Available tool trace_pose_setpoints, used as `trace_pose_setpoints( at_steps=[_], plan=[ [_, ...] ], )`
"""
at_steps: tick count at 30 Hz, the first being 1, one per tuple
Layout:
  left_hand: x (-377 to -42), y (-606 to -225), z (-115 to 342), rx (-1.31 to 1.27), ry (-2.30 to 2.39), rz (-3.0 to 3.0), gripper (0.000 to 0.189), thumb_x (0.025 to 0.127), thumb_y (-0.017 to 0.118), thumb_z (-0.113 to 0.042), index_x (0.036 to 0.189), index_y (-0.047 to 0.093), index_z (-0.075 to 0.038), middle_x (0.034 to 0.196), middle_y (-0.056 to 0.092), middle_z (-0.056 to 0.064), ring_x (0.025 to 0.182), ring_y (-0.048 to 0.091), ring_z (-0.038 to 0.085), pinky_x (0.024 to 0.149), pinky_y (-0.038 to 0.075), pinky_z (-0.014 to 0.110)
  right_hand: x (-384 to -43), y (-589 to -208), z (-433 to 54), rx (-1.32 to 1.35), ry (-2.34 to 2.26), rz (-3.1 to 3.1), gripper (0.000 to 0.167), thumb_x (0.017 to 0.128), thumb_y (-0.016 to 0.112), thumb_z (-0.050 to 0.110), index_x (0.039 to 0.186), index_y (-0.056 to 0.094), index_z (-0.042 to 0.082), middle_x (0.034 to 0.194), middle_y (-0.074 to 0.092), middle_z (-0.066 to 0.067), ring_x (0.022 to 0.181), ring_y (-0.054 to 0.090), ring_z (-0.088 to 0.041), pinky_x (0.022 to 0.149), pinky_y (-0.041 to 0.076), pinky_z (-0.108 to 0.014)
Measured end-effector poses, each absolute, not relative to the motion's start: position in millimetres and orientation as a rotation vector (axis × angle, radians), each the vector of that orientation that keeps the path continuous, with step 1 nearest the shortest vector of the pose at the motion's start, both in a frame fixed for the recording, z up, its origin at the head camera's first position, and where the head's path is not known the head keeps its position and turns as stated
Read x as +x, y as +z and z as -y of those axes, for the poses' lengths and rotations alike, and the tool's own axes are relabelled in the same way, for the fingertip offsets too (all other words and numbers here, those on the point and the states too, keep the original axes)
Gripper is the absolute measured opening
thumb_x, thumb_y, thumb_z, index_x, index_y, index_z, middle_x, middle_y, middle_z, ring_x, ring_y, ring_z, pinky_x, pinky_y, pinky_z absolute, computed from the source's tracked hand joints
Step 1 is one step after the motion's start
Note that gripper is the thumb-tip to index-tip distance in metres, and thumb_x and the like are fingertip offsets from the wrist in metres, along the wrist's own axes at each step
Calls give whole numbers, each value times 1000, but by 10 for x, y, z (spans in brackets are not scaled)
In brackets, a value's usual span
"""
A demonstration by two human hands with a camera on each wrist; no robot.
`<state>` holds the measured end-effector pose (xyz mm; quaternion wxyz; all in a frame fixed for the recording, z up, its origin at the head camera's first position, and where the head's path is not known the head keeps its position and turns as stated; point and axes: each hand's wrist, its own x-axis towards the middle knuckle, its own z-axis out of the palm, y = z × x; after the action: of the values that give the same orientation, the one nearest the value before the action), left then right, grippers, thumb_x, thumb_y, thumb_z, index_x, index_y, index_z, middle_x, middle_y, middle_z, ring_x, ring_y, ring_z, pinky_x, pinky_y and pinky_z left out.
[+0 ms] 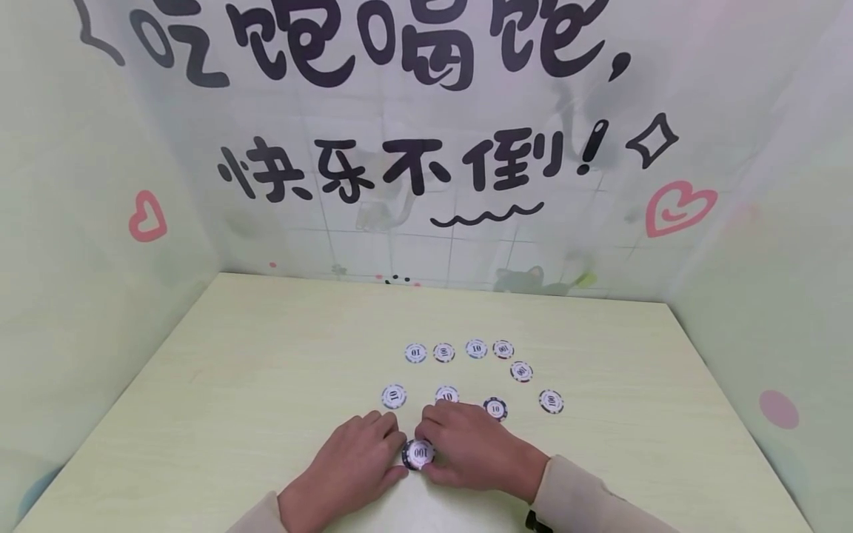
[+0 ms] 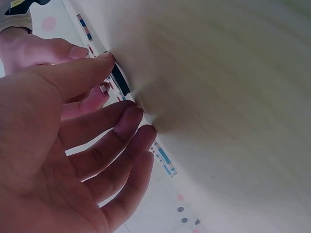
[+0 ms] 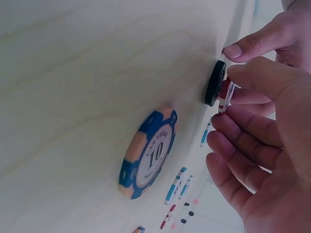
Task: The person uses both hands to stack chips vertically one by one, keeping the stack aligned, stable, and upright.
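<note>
My right hand [image 1: 473, 448] pinches a red-and-white poker chip [image 3: 226, 94] between thumb and fingertips, its face showing 100 in the head view. Directly beneath is a black poker chip [image 3: 215, 82] lying on the table, with the upper chip tilted close over it. My left hand [image 1: 353, 459] has its thumb and fingertips at opposite sides of the black chip, holding it at the edge. In the head view the right hand partly covers the near edge of a chip marked 10 [image 1: 447, 394].
Several poker chips lie singly beyond the hands. A dark blue-and-tan 10 chip [image 1: 495, 409] is closest to the right hand; another 10 chip [image 1: 394, 396] lies ahead of the left. A 100 chip [image 1: 551, 401] is farthest right. Printed walls enclose the wooden table [image 1: 233, 385].
</note>
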<state>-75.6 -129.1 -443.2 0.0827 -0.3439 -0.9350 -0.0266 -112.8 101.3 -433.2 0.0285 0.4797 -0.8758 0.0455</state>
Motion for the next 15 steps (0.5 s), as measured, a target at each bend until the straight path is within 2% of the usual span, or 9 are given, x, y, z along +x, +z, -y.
trace_pose_setpoints(
  at_steps=[15],
  plan=[
    [-752, -4441, 1288, -1022, -65, 2776, 32, 92, 87, -42, 95, 77, -13, 91, 57, -3, 74, 45, 13, 63, 39, 25, -1145, -4370, -954, 1488, 129, 2710, 26, 98, 83, 35, 116, 78, 17, 99, 61, 12, 87, 50, -6, 76, 43, -16]
  ],
)
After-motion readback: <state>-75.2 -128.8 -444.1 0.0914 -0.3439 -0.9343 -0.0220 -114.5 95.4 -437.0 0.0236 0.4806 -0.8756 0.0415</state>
